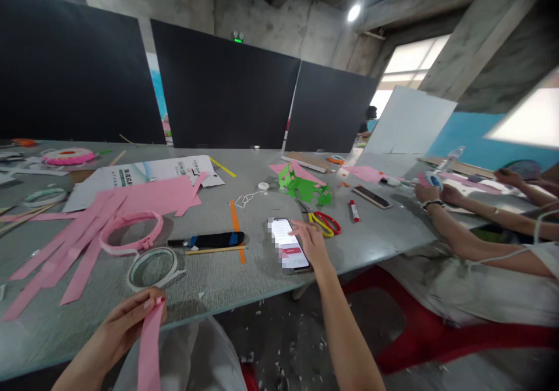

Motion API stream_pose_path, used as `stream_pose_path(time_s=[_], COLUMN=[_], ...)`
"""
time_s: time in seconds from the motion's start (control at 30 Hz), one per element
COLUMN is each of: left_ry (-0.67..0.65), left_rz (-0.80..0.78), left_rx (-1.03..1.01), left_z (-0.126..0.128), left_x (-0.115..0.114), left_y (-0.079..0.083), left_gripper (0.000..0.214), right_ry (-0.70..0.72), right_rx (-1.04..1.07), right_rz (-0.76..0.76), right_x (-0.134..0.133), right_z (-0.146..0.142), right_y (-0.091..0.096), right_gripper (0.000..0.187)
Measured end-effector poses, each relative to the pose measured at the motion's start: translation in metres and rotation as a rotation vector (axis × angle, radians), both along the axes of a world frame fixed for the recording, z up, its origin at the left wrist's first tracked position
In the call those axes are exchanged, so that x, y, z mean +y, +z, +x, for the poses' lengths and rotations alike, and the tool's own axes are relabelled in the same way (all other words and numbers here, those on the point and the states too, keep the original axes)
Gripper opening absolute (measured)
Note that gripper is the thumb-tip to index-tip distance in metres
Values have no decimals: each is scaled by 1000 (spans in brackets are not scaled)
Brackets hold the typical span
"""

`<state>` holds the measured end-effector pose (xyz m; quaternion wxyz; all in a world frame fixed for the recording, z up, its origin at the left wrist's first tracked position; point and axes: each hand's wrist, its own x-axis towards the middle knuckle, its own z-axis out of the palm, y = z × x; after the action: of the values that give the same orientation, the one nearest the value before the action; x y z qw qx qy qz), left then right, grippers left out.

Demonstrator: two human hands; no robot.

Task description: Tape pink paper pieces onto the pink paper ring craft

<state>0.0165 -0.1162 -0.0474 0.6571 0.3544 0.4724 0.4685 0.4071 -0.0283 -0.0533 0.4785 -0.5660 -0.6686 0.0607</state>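
My left hand pinches the end of a pink paper strip, which hangs down over my lap at the table's front edge. My right hand has its fingers stretched over a smartphone lying on the table, a fingertip at its lit screen. Just beyond my left hand lies a roll of white tape with a loose end. Behind it sits a pink wrapped ring. A black and blue utility knife lies beside a thin wooden stick, between my hands.
Pink strips fan out at left. Red-yellow scissors, cut green paper, a red marker and a dark phone lie right. A co-worker's hand holds something at far right. Black boards stand behind.
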Motion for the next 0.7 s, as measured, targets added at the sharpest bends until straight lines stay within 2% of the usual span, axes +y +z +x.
stream_pose_path(time_s=[0.1,0.23,0.3,0.37,0.4,0.5,0.57,0.63,0.7], left_ry=[3,87,123,113,70,-177,-312,-384,-419], left_rz=[13,-16,-7,76,145,369,455,496,494], left_rx=[-67,-44,31,178,267,483,540,535,497], left_z=[-1,-2,1,8,14,36,52,64,70], left_x=[-1,-1,-2,-6,-9,-17,-22,-25,-26], left_y=[-1,-4,-2,1,4,12,17,19,18], left_gripper=[27,30,32,31,28,24,25,27,29], right_ry=[-52,-98,-105,-64,-22,461,699,794,816], right_rx=[91,187,224,264,274,390,439,589,739], right_rz=[39,63,69,53,32,-139,-258,-296,-300], right_x=[-1,0,-5,-21,-32,-75,-99,-111,-113], right_z=[5,11,6,-9,-21,-71,-106,-133,-149], right_y=[1,6,11,16,19,23,22,20,16], right_gripper=[43,36,34,33,31,27,28,22,16])
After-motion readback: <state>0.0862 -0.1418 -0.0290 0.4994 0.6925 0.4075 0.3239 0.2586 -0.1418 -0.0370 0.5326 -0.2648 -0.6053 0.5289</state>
